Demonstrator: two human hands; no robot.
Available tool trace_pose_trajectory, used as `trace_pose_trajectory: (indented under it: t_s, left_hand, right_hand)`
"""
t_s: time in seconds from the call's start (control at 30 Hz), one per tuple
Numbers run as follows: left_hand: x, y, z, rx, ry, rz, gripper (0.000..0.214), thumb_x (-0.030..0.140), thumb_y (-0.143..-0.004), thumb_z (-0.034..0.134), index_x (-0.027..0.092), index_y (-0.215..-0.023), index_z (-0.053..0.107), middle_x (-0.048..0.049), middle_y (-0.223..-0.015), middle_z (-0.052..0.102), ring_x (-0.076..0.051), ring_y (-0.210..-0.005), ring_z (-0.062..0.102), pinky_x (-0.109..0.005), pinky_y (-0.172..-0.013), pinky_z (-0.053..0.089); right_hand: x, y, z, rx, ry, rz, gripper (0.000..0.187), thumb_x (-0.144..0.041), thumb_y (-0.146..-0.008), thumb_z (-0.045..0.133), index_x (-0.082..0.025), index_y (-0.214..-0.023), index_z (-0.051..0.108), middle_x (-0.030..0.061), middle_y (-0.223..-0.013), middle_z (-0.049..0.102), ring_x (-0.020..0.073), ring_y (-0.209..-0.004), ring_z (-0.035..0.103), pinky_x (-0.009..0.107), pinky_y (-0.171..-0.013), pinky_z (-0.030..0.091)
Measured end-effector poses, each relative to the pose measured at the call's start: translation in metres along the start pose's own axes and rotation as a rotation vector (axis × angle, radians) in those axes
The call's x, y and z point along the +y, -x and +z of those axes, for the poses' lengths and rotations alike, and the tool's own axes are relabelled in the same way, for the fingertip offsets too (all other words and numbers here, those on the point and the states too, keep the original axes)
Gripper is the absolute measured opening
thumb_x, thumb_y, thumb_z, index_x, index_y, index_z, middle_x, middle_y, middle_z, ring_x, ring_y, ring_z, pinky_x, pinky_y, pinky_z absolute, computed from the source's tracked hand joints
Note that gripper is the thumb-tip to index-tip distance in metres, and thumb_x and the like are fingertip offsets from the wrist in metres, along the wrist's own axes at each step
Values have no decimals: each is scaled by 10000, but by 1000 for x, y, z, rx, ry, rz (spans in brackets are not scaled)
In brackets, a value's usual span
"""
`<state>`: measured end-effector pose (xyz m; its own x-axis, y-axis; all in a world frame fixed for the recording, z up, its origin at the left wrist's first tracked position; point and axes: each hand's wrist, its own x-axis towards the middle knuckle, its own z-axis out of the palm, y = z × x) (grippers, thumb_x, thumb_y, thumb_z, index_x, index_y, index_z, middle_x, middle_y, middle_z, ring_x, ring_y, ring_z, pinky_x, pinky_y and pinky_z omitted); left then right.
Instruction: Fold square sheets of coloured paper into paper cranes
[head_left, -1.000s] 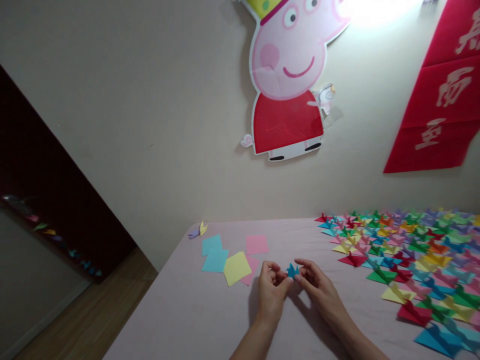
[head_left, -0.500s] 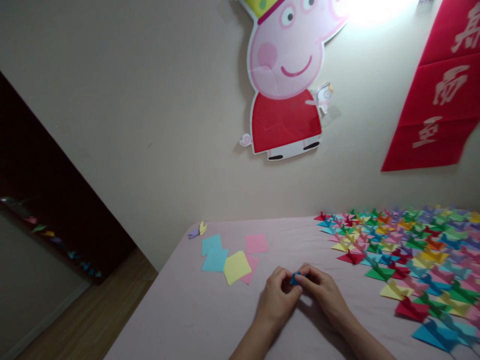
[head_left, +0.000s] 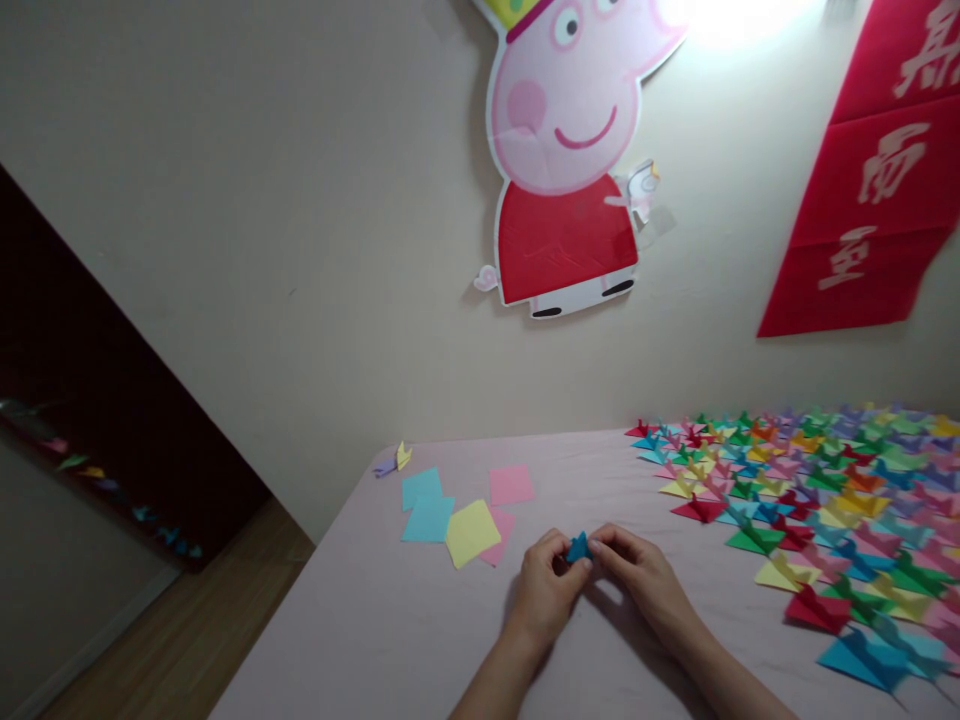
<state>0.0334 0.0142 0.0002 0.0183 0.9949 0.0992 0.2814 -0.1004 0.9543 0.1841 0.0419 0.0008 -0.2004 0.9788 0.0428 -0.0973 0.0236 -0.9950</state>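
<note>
The head view looks down on a table covered in pale pink cloth, which is pushed against a cream wall. Near the table's middle, the left hand and the right hand meet. Both pinch a small blue folded paper piece between thumb and fingertips, holding it just above the cloth, with one point sticking up.

Beyond the left hand lie loose paper squares: two light blue sheets, a yellow sheet overlapping a pink sheet, and another pink sheet just behind. Two tiny folded pieces, purple and yellow, sit at the far left corner.

To the right of the hands, well apart from them, rows of folded paper cranes in red, green, yellow, blue, pink and purple fill the cloth out to the frame's edge.

On the wall hangs a cartoon pig cutout in a red dress, with a red banner with pale characters to its right. Bright glare washes out the top between them.

At the left, a dark recess has a ledge that carries a line of small coloured paper figures. Wooden floor shows below it.
</note>
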Motion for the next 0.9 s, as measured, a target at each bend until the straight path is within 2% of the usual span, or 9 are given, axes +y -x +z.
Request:
trace_pose_trajectory:
  t_s: [0.23,0.43,0.63,0.9]
  left_hand:
    - [1,-2,-4,-67,77,-19,239,350,-702,640,178,-592,516,42,-636,417,-131,-650,383,-266,-607,277]
    - [-5,-3,-3,-73,103,-60,325,417,-696,679,173,-562,512,48,-616,414,-116,-609,361,-261,-575,259]
    - [-6,-2,-1,-54,72,-70,251,334,-669,662,175,-538,519,48,-594,438,-117,-603,379,-260,-573,260]
    - [-1,-1,-1,-72,51,-65,239,297,-665,667,174,-520,522,44,-594,454,-118,-603,394,-260,-570,266]
  right_hand:
    - [-1,1,-1,-20,1,2,389,-553,-673,755,-179,-612,667,0,-610,613,172,-630,530,281,-608,428]
    - [-3,0,1,-57,20,-23,349,-509,-624,791,-188,-743,721,23,-726,673,212,-738,592,312,-689,468]
    - [-4,3,2,-21,40,-22,351,-522,-647,768,-180,-616,701,3,-609,611,172,-628,526,286,-610,428]
    - [-8,5,3,-6,18,-10,379,-536,-603,793,-183,-566,660,-3,-581,577,168,-605,507,278,-579,399]
